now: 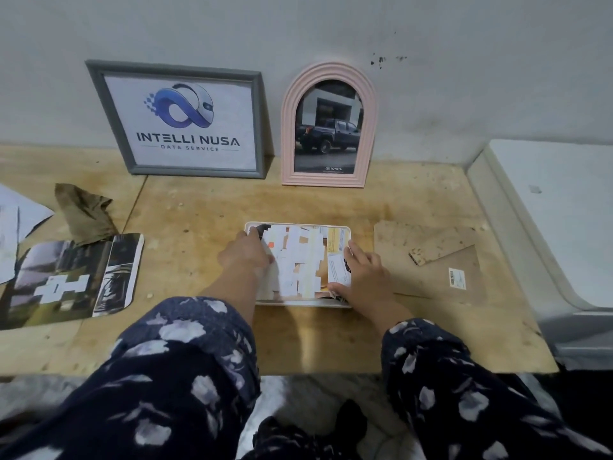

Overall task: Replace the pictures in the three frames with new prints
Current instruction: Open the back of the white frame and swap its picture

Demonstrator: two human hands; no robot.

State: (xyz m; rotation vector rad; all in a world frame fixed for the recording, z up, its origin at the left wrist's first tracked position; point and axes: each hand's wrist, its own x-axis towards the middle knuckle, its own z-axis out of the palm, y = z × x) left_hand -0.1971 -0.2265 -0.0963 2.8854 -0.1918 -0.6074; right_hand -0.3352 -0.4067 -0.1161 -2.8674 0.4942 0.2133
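You are working in dim, flat indoor light with a cool grey cast. The wall (pixel 431 61) behind the worktop (pixel 205 207) reads dull and even, with no bright spot on it. Shadows are soft: a faint one lies on the worktop just in front of the white frame (pixel 298 305), under your forearms. The grey frame (pixel 185 119) shows no strong glare, while the pink arched frame (pixel 328 127) beside it looks dark. Wide-angle distortion bends the worktop's edges outward. Your patterned sleeves (pixel 185 376), nearer than the worktop, look soft and smeared, and fine detail is blurred throughout.
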